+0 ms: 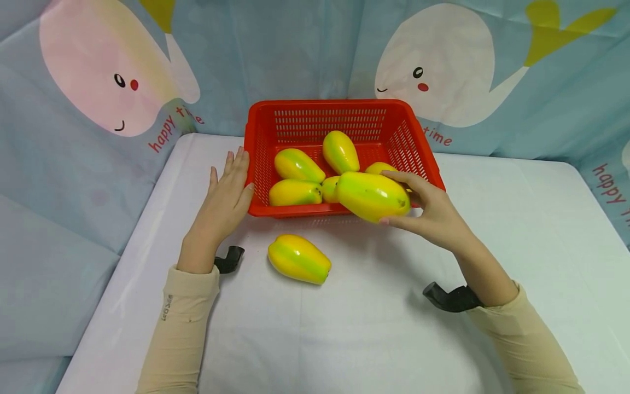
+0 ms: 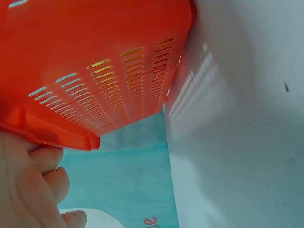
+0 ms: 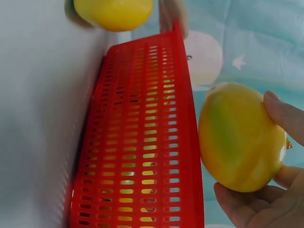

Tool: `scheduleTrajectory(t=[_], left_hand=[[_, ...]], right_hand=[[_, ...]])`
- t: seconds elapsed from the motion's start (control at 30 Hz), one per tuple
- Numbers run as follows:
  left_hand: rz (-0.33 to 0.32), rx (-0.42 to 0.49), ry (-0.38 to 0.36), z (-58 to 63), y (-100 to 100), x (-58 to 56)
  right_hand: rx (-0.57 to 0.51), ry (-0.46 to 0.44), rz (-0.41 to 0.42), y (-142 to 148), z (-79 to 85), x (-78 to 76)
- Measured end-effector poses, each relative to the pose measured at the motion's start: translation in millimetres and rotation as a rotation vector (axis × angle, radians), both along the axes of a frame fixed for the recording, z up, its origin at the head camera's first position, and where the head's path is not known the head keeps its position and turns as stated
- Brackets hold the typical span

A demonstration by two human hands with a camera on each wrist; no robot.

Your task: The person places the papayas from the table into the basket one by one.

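A yellow-green papaya [image 1: 372,196] is in my right hand [image 1: 433,210], thumb on one side and fingers on the other, above the front rim of a red plastic basket [image 1: 344,104]. The right wrist view shows the same papaya [image 3: 240,137] higher than the rim. Several papayas lie inside the basket, among them one at the back [image 1: 340,152] and one at the front left [image 1: 295,192]. My left hand [image 1: 223,194] rests against the basket's left rim with its fingers fairly straight. Another papaya [image 1: 299,259] lies on the white table in front of the basket.
The white-covered table [image 1: 354,339] extends around the basket. Behind it hangs a light blue cloth [image 1: 290,49] with whale prints. Black wrist mounts [image 1: 451,298] stick out from both forearms.
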State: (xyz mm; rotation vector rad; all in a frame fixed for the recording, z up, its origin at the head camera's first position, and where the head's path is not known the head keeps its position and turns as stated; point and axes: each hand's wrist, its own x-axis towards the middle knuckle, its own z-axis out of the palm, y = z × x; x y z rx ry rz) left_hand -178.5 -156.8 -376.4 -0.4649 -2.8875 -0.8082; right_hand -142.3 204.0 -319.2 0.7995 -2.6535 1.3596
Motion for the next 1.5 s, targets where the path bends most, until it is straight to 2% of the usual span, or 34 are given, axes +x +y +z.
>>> scheduleTrajectory(t=[0.23, 0.47, 0.7, 1.17, 1.5], left_hand=[[0.0, -0.005, 0.003, -0.4, -1, 0.0], [-0.002, -0.001, 0.002, 0.0, -1, 0.2], [-0.011, 0.007, 0.007, 0.0, 0, -0.5], [-0.003, 0.005, 0.0, 0.2, -1, 0.4], [-0.005, 0.005, 0.001, -0.4, -1, 0.4]], right_hand=[[-0.024, -0.051, -0.019, -3, 4.0, -7.3], [0.019, -0.071, -0.093, -2, 5.5, -16.1], [0.001, -0.076, -0.158, 1, 10.2, -27.0], [0.013, -0.1, -0.246, 4, 14.8, -60.6], [0.026, -0.197, -0.328, 6, 14.9, -85.0]])
